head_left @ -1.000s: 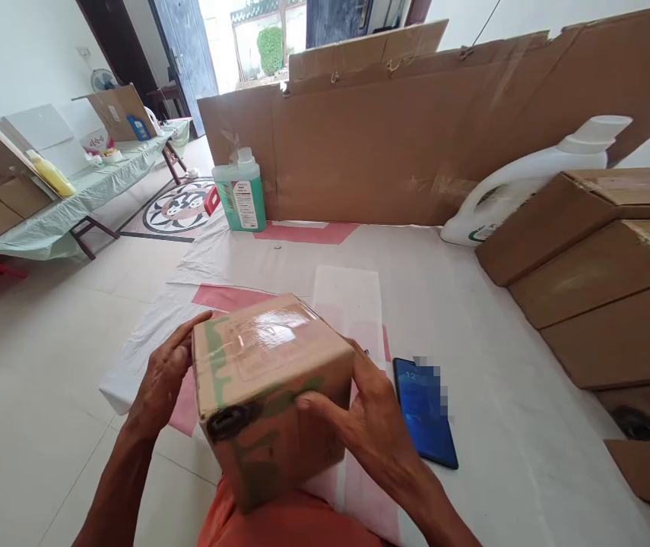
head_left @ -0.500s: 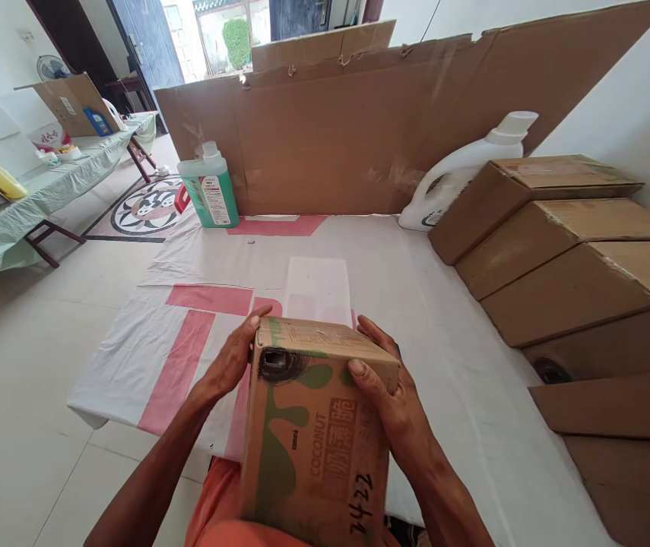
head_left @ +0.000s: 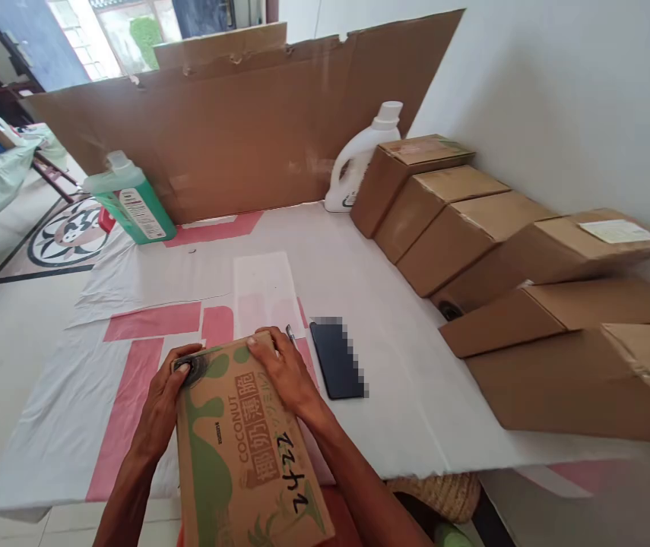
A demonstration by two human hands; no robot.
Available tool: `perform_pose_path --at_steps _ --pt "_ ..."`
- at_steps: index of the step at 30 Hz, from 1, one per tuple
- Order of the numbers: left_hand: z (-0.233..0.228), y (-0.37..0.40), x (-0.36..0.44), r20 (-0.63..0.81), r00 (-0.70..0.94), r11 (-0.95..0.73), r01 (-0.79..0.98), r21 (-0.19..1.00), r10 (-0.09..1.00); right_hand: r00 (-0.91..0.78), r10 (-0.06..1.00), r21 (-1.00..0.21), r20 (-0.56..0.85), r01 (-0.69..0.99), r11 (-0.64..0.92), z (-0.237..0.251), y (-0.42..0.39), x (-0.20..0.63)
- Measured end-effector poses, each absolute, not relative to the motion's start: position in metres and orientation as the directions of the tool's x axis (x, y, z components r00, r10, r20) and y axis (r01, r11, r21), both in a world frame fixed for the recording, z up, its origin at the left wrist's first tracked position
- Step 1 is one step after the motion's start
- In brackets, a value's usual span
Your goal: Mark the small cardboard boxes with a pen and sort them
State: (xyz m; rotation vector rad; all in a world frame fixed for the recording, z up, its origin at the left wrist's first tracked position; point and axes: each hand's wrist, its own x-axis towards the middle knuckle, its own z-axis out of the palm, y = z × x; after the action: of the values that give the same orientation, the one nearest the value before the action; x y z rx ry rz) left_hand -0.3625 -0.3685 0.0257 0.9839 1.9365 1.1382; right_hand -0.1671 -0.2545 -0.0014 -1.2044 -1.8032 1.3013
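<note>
A cardboard box with green print, the word COCONUT and a handwritten 2422 is tilted toward me at the table's near edge. My left hand grips its upper left corner, the thumb at a dark-ringed hole. Across the upper right edge lies my right hand, thumb on top and fingers behind the box. Just beyond the right hand are a pen, partly hidden, and a dark flat device, partly pixelated.
A white sheet with pink bands covers the table; a pale rectangular sheet lies on it. Green liquid stands in a jug at left. A white jug and several cardboard boxes line the right. A cardboard panel closes the back.
My view has swung right. The box has tipped so its printed face turns up more, and my left thumb has moved onto the hole. The dark device and pen have come into sight.
</note>
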Motion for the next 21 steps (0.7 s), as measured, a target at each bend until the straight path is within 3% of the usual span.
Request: perform_pose_path --at_steps 3,5,8,12,21 --pt "0.024 -0.363 -0.36 -0.18 -0.492 0.349 0.276 0.896 0.852 -0.317 0.946 -0.839 0.071 0.493 0.229 0.018 -0.255 -0.174" --pt "0.027 -0.358 -0.357 -0.176 -0.477 0.346 0.298 0.89 0.861 -0.422 0.888 -0.747 0.18 0.529 0.403 0.034 -0.254 -0.182" --pt "0.03 -0.352 -0.354 -0.146 -0.458 0.329 0.352 0.876 0.877 -0.637 0.765 -0.658 0.098 0.535 0.53 0.049 -0.251 -0.195" --pt "0.028 -0.351 -0.356 -0.16 -0.463 0.355 0.372 0.858 0.872 -0.699 0.714 -0.636 0.036 0.535 0.556 0.049 -0.248 -0.204" --pt "0.014 -0.337 -0.357 -0.26 -0.418 0.379 0.23 0.896 0.87 -0.607 0.795 -0.661 -0.025 0.606 0.442 0.035 -0.242 -0.209"
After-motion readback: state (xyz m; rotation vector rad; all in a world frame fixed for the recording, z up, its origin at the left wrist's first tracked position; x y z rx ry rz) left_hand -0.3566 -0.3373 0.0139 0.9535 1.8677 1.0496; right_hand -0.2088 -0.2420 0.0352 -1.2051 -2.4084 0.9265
